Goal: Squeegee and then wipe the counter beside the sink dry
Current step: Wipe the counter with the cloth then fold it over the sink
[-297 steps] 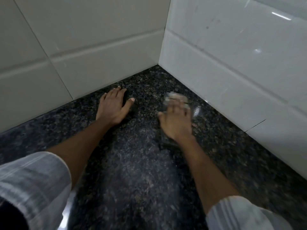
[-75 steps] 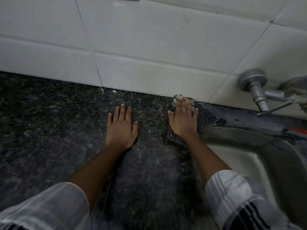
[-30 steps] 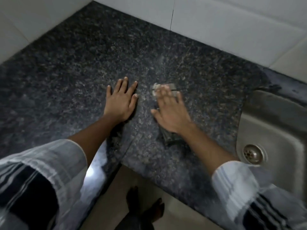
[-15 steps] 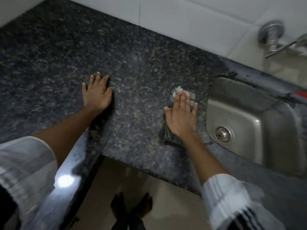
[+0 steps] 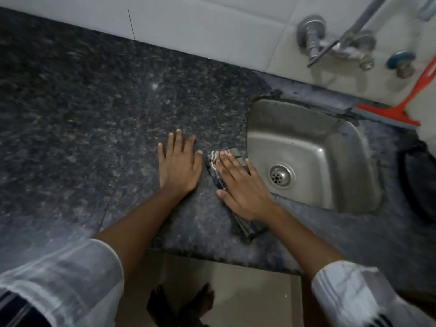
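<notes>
Right hand [image 5: 243, 187] presses flat, fingers spread, on the folded dark checked cloth [image 5: 227, 159], its long axis running 11 to 5 o'clock, with the steel sink [image 5: 330, 147] at 3; left hand [image 5: 178, 166] lies open, empty, on the speckled granite counter [image 5: 82, 114].

No text, label, brand, number or sign is being shown legibly anywhere in the view; nothing readable is being carried by any surface.

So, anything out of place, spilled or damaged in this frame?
Nothing stands out. The right hand presses a folded cloth flat on the counter beside the sink, and the left hand rests flat alongside. The red squeegee leans against the wall behind the sink.
</notes>
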